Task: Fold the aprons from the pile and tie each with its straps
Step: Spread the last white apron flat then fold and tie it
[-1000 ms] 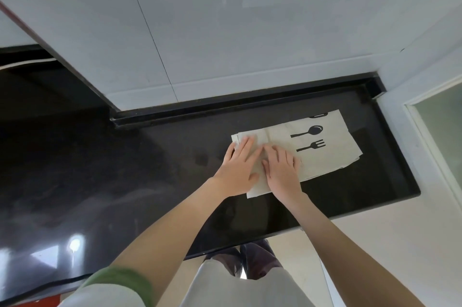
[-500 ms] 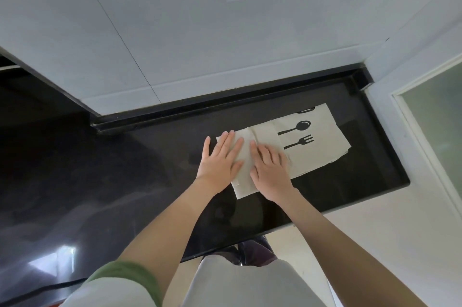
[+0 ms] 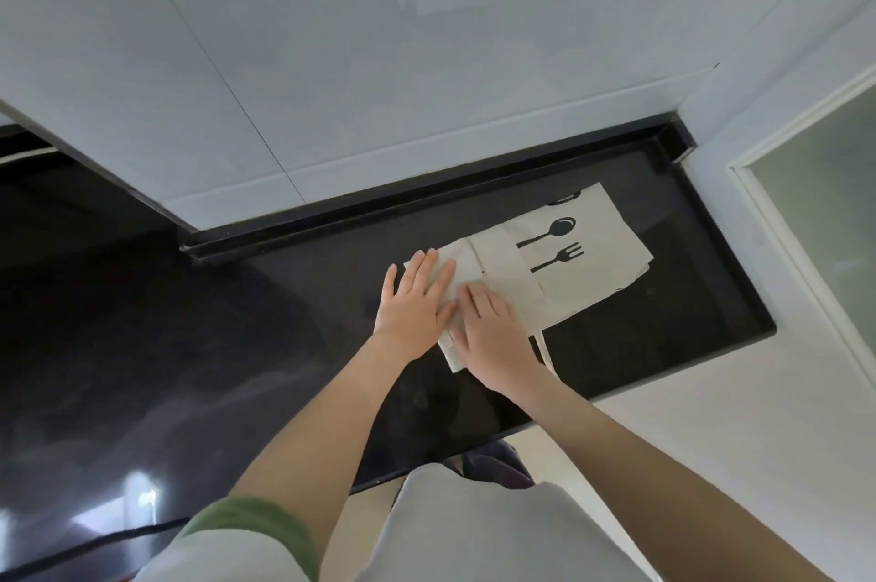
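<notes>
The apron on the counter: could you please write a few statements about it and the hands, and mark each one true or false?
1. The apron lies folded on the black counter. True.
2. The left hand rests flat on the apron's left end. True.
3. The right hand is lifted clear of the apron. False: it rests on the cloth, right beside the left hand.
4. The apron's print shows a cup and a plate. False: it shows a spoon and a fork.
5. A strap trails from the apron's near edge toward the counter's front. True.

No readable text; apron (image 3: 583, 287) bears cutlery silhouettes.
</notes>
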Demonstrator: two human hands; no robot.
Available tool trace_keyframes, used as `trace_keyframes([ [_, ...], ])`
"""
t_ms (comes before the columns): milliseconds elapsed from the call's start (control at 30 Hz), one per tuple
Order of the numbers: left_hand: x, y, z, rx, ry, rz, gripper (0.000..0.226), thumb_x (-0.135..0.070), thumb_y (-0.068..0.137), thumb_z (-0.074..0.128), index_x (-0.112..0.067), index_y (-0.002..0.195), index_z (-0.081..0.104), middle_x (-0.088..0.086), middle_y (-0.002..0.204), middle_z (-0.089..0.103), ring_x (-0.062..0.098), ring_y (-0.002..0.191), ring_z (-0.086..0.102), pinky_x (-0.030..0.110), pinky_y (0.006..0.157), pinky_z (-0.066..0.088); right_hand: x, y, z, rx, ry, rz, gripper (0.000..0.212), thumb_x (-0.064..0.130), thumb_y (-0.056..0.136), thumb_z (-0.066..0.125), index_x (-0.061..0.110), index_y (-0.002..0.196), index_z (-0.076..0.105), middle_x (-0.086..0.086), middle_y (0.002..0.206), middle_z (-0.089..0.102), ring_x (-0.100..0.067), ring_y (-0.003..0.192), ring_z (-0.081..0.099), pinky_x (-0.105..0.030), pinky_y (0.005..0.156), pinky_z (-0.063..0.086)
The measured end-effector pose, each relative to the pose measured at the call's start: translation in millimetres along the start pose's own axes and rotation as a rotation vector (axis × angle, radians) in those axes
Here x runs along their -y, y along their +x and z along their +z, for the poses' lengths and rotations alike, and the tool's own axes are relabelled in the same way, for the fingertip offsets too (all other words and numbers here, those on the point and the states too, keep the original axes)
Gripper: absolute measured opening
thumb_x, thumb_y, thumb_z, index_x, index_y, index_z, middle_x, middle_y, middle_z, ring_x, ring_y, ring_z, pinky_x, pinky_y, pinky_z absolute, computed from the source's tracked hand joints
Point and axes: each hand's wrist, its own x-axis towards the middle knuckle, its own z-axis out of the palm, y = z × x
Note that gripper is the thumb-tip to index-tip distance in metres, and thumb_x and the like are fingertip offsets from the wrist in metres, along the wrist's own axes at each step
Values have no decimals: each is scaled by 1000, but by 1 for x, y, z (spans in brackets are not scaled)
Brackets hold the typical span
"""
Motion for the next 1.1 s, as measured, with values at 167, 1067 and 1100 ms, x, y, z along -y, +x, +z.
trace_keyframes([
  [167, 13, 0, -13, -27, -104, 15, 52, -27, 105, 28, -27, 154, 11, -2, 161, 7, 17, 147, 6, 38, 117, 16, 14, -2, -17, 445, 37, 95, 92, 71, 87, 37, 18, 154, 4, -12, 162, -2, -32, 149, -4, -54, 119, 5],
  [1067, -51, -18, -23, -148, -1066, -254, 49, -30, 102, 42, -17, 147, 32, 0, 145, 42, 14, 121, 49, 28, 100, 45, -36, 14, -54, 243, 1244, 699, 47, 7, 87, 54, 27, 130, 54, -2, 122, 58, -27, 115, 55, -46, 96, 52],
  [1100, -52, -17, -20, -156, -970, -190, 52, -30, 102, 41, -17, 150, 28, 0, 151, 35, 18, 131, 41, 33, 110, 38, -41, 13, -53, 212, 1218, 740, 44, 6, 90, 54, 24, 130, 54, -2, 121, 59, -25, 114, 56, -44, 97, 51],
])
